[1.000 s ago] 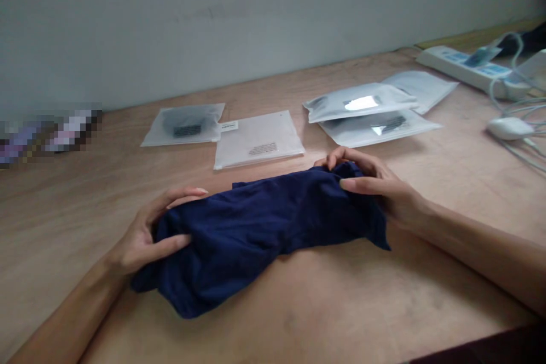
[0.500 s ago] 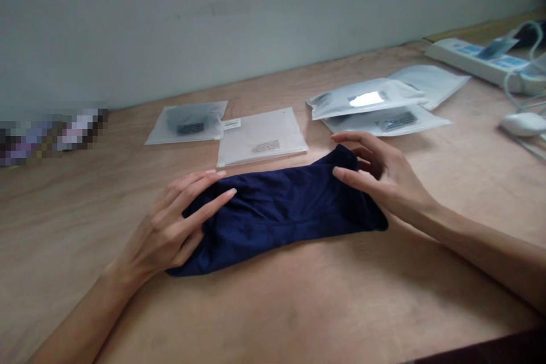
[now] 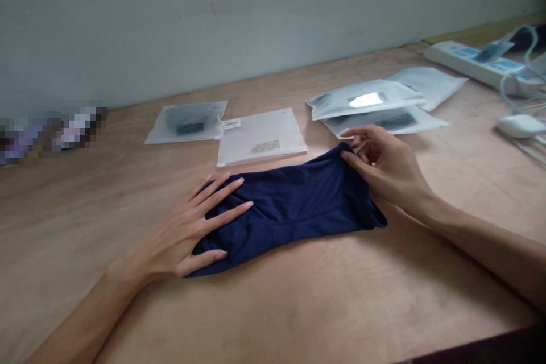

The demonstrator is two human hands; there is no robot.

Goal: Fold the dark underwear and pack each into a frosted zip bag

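Observation:
A dark navy piece of stretchy fabric, looking like a folded garment [image 3: 294,199], lies across the wooden table in front of me. My left hand [image 3: 205,222] rests flat on its left end, fingers spread. At the upper right corner, my right hand [image 3: 379,162] pinches the fabric edge between thumb and fingers. Just behind the garment lies a white zip pouch [image 3: 260,136] with small print and a label at its upper left. The exact kind of garment cannot be made out.
Left of the white pouch is a frosted pouch [image 3: 187,122] with something dark inside. Several more filled pouches [image 3: 371,99] are piled at the back right. Beyond them are a power strip [image 3: 482,65], cables and a white charger [image 3: 520,125]. A wall [image 3: 213,23] bounds the table behind.
My left hand has flattened and spread its fingers over the fabric. My right hand has closed its pinch on the upper right corner, which is now pulled out straighter.

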